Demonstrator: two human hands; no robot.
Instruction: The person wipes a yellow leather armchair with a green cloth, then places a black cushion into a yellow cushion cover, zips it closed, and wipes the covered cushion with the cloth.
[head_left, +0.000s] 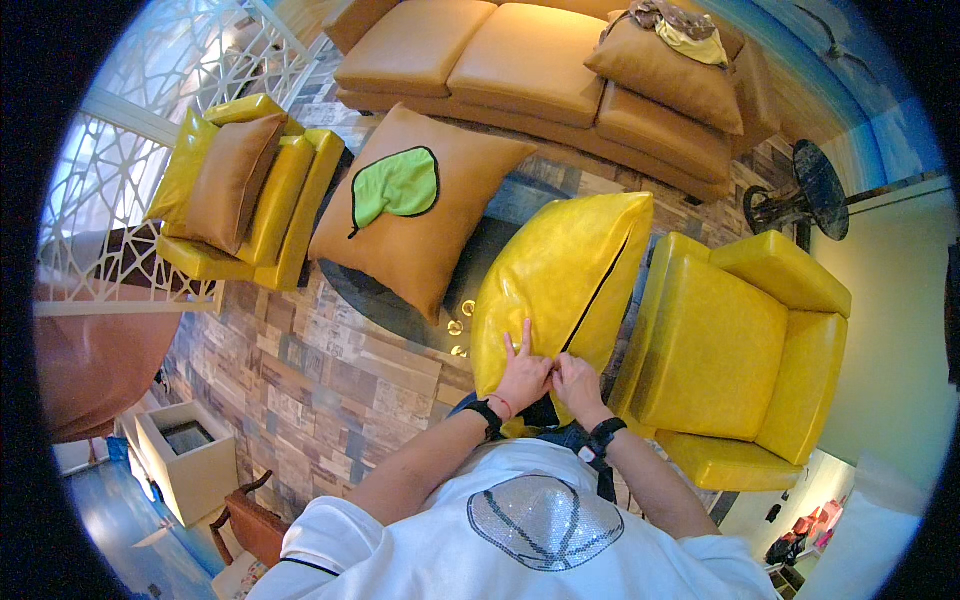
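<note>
A shiny yellow leather-look cushion stands tilted in front of me, with a black zipper running down its side. At the zipper's lower end, my left hand pinches the cover while two of its fingers stick out over the yellow surface. Right against it, my right hand grips the same spot with curled fingers. Below the hands the seam gapes and shows dark. The zipper's pull is hidden by my fingers.
Beyond lies a large tan cushion bearing a green cloth, on a dark table with small gold items. A yellow armchair stands close on the right, another at left. A tan sofa spans the back.
</note>
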